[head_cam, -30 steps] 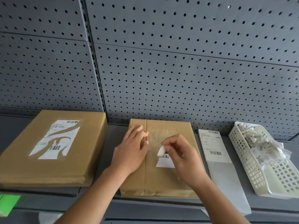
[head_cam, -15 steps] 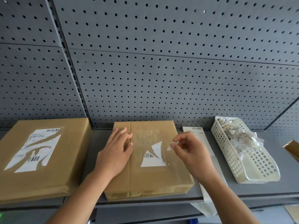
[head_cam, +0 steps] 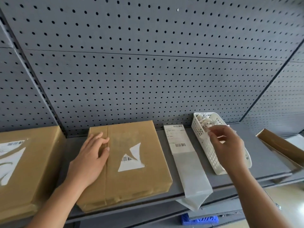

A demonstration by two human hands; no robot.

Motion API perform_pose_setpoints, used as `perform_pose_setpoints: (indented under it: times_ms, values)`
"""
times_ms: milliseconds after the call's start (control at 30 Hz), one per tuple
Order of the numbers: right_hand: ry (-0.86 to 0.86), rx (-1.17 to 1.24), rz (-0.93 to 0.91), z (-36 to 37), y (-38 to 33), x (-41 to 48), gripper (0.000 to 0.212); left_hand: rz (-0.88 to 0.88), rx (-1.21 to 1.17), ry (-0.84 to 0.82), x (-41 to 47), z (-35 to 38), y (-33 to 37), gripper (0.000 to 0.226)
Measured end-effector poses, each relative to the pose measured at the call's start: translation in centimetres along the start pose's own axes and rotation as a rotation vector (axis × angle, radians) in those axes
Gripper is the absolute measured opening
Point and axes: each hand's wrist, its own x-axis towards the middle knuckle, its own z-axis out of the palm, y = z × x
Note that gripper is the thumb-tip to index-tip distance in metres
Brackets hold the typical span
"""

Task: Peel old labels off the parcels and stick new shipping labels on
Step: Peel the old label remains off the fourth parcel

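The brown paper-wrapped parcel (head_cam: 131, 178) is being steadied by the flat left hand (head_cam: 88, 160). A torn white scrap (head_cam: 209, 130) is being pinched by the right hand (head_cam: 227, 145), seemingly for binning.

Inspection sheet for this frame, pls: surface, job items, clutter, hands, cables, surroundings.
Surface: grey shelf.
Job's things: middle parcel bears torn label remnants; left parcel has a partly torn label; new label strip lies right of middle parcel.
Clutter: white basket of peeled scraps; cardboard piece far right.
Hands: left hand flat on middle parcel; right hand over basket, fingers pinching a label scrap.
Cables: nothing seen.
Surroundings: grey pegboard behind; blue object below shelf.
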Motion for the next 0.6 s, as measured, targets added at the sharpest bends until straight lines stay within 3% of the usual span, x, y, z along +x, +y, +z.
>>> perform_pose_setpoints:
  times_ms: [267,600]
  values:
    - [0.151,-0.193,0.066,-4.2,3.9,2.0,0.012,0.018,-0.002,0.012,0.2,0.3,-0.4,0.037]
    - [0.039,-0.352,0.094,-3.6,7.1,4.0,0.011,0.046,-0.029,0.024,0.1,0.4,-0.2,0.037]
